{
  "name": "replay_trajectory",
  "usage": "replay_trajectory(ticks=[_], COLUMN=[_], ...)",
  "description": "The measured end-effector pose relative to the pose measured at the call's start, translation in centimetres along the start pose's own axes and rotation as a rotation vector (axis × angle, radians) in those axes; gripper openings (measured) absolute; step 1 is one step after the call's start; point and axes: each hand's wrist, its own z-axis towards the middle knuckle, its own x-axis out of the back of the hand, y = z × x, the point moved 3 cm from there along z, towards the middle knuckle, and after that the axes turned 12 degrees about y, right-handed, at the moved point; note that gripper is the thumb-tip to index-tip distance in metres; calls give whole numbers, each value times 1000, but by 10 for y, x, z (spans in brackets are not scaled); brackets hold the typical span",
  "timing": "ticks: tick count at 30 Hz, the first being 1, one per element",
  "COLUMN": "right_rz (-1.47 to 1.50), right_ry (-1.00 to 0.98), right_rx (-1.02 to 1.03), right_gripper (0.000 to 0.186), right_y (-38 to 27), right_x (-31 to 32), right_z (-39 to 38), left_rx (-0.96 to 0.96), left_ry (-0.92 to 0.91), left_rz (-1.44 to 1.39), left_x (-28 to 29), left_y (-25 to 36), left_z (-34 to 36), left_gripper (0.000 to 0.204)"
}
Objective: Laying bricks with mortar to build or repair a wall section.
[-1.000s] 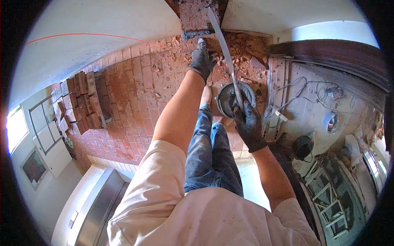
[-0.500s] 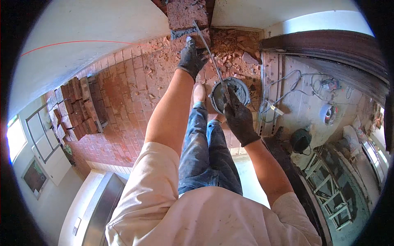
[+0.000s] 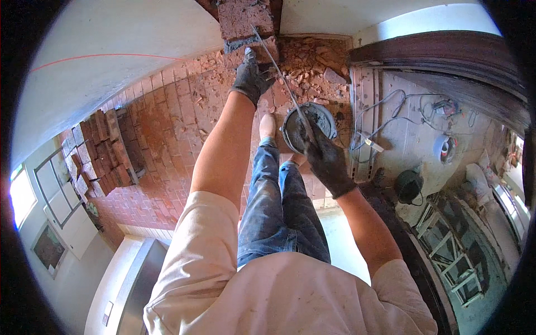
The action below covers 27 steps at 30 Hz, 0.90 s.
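My left hand [image 3: 251,79], in a dark glove, is closed on a reddish brick [image 3: 269,49], its thumb raised against the brick and mortar on the thumb tip. Behind it rises a brick pier [image 3: 245,19], and grey mortar [image 3: 237,44] shows between the two. My gloved right hand [image 3: 328,162] grips a long, thin trowel [image 3: 279,68], seen edge-on, its tip in front of the pier. Below that hand, a round bucket [image 3: 334,131] of grey mortar stands near my feet, partly hidden by the glove.
Brick rubble [image 3: 312,78] litters the floor at the pier's foot. Stacked bricks [image 3: 100,148] stand at the left. Cables [image 3: 385,111], a dark bucket [image 3: 408,187] and a ladder-like frame [image 3: 449,251] lie beyond the door track at the right. A red line [image 3: 106,55] crosses the left wall.
The whole view has shifted slightly. Both hands keep nearly the same places, and the trowel still slants up toward the pier.
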Motion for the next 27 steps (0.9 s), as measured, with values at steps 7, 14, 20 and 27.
replay_trajectory(ticks=[7, 14, 20, 27], right_rz=[-341, -813, -906, -862], right_ry=[-262, -533, -535, -391], right_rx=[-187, 474, 665, 694], right_gripper=[38, 35, 33, 37], right_y=[31, 81, 73, 72], right_x=[88, 69, 37, 2], right_z=[7, 129, 179, 147], left_rx=[-85, 317, 378, 366], left_ry=[-48, 549, 945, 892], left_rz=[89, 268, 336, 303], left_x=[118, 390, 517, 506], left_y=[-55, -176, -225, -254], left_z=[-75, -205, -338, -366], left_gripper=[45, 61, 63, 49])
